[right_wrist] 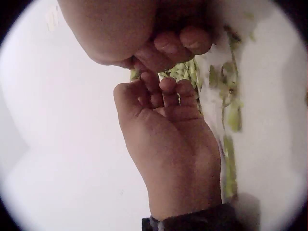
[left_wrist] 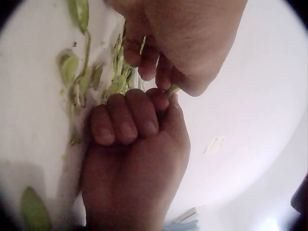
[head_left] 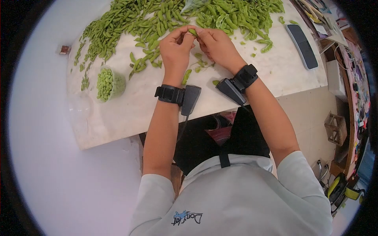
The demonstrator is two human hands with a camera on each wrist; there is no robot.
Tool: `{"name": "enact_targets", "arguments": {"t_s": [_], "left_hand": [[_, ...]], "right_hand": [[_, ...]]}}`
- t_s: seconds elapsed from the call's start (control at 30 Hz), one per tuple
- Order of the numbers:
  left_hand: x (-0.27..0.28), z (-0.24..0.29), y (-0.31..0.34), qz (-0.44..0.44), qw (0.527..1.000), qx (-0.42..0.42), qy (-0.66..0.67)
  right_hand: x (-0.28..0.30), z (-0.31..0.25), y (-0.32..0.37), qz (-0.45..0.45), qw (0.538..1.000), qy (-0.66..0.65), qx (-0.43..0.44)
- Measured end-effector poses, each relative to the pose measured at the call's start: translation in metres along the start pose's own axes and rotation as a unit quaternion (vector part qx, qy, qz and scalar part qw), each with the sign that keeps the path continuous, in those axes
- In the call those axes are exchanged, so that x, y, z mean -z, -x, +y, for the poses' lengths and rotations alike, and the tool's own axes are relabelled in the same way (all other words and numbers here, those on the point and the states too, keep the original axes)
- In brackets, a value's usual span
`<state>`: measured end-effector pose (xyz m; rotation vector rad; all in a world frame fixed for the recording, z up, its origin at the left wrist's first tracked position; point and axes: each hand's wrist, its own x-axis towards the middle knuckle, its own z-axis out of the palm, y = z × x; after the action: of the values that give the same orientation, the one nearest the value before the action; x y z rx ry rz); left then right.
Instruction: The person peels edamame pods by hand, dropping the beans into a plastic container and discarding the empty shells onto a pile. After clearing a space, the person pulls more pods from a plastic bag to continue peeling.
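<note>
In the head view my left hand [head_left: 175, 51] and right hand [head_left: 221, 48] meet at the fingertips over the near edge of the pod heap. Between them they pinch a green soybean pod [head_left: 192, 32], mostly covered by fingers. From the left wrist, my left hand [left_wrist: 132, 154] shows curled fingers, with a bit of the pod [left_wrist: 174, 88] peeking out beside the thumb. The right wrist view has my right hand [right_wrist: 175, 144] with thumb and forefinger at the pod's tip [right_wrist: 134, 74]. Whole soybean pods [head_left: 108, 33] spread at the left, and flattened, opened-looking pods [head_left: 236, 15] pile at the right.
A clear plastic cup [head_left: 119, 84] of shelled green beans [head_left: 104, 83] stands left on the white-covered table [head_left: 118, 126]. A phone-like dark device [head_left: 302, 46] lies at the right. Loose pods [head_left: 186, 76] and scraps lie below the hands. A wooden crate [head_left: 336, 129] sits on the floor.
</note>
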<state>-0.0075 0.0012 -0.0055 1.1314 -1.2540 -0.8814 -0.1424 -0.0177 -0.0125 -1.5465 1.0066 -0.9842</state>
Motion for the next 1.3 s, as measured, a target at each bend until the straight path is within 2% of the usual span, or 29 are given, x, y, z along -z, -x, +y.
{"name": "enact_targets", "arguments": {"t_s": [0.23,0.33,0.43,0.67,0.87,1.03,1.17,1.3], "left_hand": [[0.002,-0.004,0.0,-0.028,0.999,-0.013,0.025],[0.002,-0.005,-0.003,-0.039,0.998,-0.005,0.058],[0.001,-0.007,-0.002,-0.043,0.996,0.007,0.073],[0.001,-0.003,-0.001,-0.051,0.996,0.032,0.06],[0.009,-0.009,-0.006,0.013,0.995,0.019,0.093],[0.009,-0.011,-0.007,-0.008,0.992,0.034,0.125],[0.009,-0.012,-0.007,-0.013,0.988,0.03,0.152],[0.007,-0.01,-0.006,-0.038,0.992,0.022,0.122]], "right_hand": [[0.002,0.002,0.001,-0.038,0.991,-0.122,-0.047],[0.002,-0.002,0.001,-0.023,0.987,-0.146,-0.058],[0.001,0.0,0.001,0.001,0.989,-0.142,-0.048],[0.001,-0.003,0.002,-0.003,0.987,-0.15,-0.058],[-0.002,-0.005,0.002,-0.006,0.993,-0.113,-0.017],[-0.002,-0.002,0.002,-0.018,0.991,-0.131,0.004],[-0.001,-0.002,0.002,-0.014,0.99,-0.136,-0.027],[0.001,-0.002,0.001,-0.024,0.987,-0.154,-0.026]]}}
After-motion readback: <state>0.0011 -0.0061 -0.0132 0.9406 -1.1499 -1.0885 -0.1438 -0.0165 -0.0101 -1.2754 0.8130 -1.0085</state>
